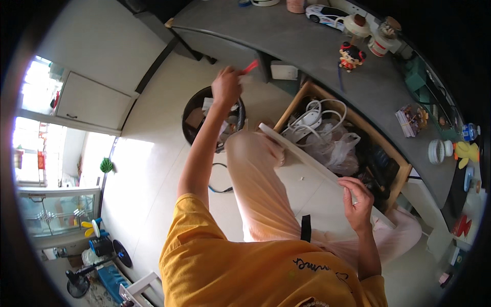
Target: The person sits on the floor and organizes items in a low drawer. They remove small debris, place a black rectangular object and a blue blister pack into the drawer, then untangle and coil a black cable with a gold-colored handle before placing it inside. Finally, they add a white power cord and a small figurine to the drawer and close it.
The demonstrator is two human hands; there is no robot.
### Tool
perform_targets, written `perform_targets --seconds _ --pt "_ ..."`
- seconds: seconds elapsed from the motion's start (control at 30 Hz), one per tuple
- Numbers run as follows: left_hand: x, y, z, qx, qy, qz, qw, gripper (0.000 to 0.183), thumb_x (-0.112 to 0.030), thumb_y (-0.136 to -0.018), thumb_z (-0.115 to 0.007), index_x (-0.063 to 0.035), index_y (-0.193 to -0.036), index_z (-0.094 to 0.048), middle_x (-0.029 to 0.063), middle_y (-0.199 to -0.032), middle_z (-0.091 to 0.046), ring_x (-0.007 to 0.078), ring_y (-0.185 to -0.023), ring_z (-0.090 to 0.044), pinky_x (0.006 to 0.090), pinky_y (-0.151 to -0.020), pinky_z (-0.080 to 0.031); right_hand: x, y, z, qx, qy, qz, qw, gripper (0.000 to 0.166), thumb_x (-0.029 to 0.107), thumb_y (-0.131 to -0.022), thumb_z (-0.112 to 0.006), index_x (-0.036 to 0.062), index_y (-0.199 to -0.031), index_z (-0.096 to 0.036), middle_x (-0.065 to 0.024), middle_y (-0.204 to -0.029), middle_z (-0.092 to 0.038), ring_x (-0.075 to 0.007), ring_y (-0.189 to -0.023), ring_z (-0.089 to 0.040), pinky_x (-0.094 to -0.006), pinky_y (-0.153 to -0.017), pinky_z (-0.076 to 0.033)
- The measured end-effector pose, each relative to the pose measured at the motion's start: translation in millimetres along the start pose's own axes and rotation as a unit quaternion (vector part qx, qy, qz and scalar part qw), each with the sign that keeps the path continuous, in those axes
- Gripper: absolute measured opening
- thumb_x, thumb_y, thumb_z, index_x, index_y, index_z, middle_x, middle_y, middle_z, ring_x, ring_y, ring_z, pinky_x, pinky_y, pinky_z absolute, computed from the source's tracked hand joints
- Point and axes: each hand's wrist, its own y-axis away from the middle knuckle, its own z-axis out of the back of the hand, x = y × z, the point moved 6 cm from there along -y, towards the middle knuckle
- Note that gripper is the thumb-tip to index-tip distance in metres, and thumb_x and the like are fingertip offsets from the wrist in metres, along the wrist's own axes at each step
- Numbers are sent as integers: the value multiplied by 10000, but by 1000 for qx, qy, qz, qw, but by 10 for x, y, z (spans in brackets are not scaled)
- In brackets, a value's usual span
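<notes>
My left hand (227, 87) is raised over the far rim of a black trash bin (185, 119), closed on a small red object (250, 67) that is blurred. Paper and other waste fill the bin. To the right, a wooden drawer (293, 104) is pulled out from under the grey desk. My right hand (357, 199) is at the drawer's white front panel (299, 151), fingers bent and thumb apart, fingertips by its top edge. In the drawer lie a white power strip with its cable (307, 121), clear plastic bags (339, 151) and dark items.
The grey desktop (303, 48) holds a toy car (326, 16), a doll figurine (350, 57), jars, a bundle of cards (407, 121) and a yellow toy (467, 152). A black cable (220, 190) lies on the tiled floor beside my leg. Cabinets stand at the left.
</notes>
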Motion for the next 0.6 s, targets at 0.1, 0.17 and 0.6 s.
perform_targets --seconds 0.1,0.17,0.6 --pt "963 681 -121 31 -37 130 990 330 -55 -640 -574 -164 -939 -662 73 -931 -583 276 -944 -535 377 -784 -463 -20 41 -57 10 -7 -6 1000 137 -18 -812 -507 -12 -917 -594 -128 -906 -616 -263 -822 -605 -309 -733 -472" --pt "1617 1185 -432 136 -14 155 978 620 -223 -621 -680 -159 -1209 -493 199 -1147 -487 376 -1072 -458 433 -849 -431 -26 28 -121 23 -15 -9 1000 139 -18 -814 -505 -14 -922 -593 -129 -902 -615 -256 -818 -605 -305 -730 -472" --pt "-194 198 212 45 177 -13 983 482 -100 -784 -605 -74 -1242 -457 173 -1150 -500 294 -979 -556 378 -766 -490 -1332 -16 1603 -281 65 -55 956 148 50 -823 -562 11 -960 -605 -97 -837 -650 -145 -692 -624 -244 -612 -485"
